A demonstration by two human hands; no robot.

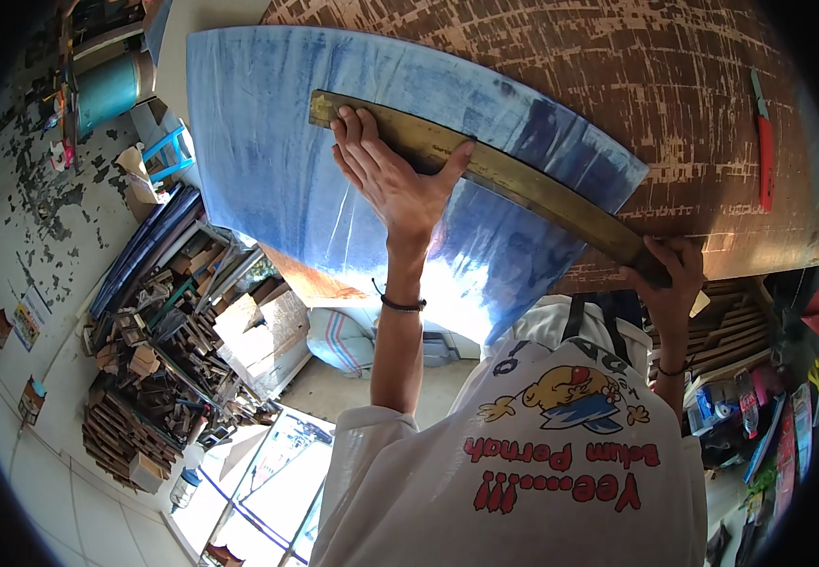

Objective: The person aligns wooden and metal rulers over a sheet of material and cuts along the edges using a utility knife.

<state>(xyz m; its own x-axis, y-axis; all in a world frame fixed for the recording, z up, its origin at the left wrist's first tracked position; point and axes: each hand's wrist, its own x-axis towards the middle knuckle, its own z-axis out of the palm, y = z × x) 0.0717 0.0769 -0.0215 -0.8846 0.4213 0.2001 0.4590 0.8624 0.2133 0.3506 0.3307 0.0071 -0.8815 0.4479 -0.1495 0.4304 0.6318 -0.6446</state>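
A long, flat brown-gold bar [523, 187], like a straightedge, lies across a glossy blue sheet [267, 123]. The lens makes the bar look curved. My left hand [392, 175] presses down on its far-left part, fingers stretched and thumb spread, with the tips resting on the bar. At the bar's near-right end, my right hand [676, 279] is closed around it, thumb on top; some of its fingers are hidden. The sheet rests on a scored brown tabletop [560, 57]. To the right on that tabletop lies a red-handled cutter knife [766, 156], apart from both hands.
Wood offcuts [159, 345] are piled by the wall on the left. Behind them stand a blue stool [171, 154] and a teal drum-like thing [112, 93]. A striped sack [341, 342] sits below the table. Stacked slats [735, 331] and mixed clutter fill the right side.
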